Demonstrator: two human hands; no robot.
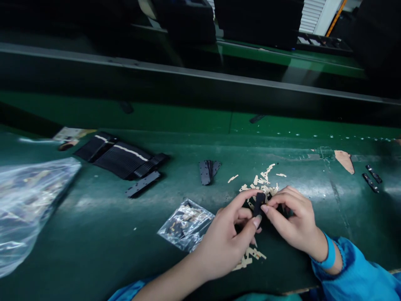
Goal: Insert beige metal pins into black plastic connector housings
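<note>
1. Nearest: a small heap of flat beige slips lies beside the left forearm, on the smooth green worktop.
2. Left hand: thumb and fingers grasp a slim black bar, between both hands. Its long axis runs away from the wearer, far end leaning slightly right.
3. Right hand: thumb and forefinger at the bar's right side; detail poor, cannot tell whether they grip a tiny piece.
4. Clear plastic pouch just left of left hand; large clear plastic bag at view's left edge. Green surface between them.
5. Beyond: scattered beige slips, dark grey overlapping plates, ribbed black stack.
6. Right: surface extends from right hand to two small black strips.
7. Back: long grey-edged shelf crosses the full view.
</note>
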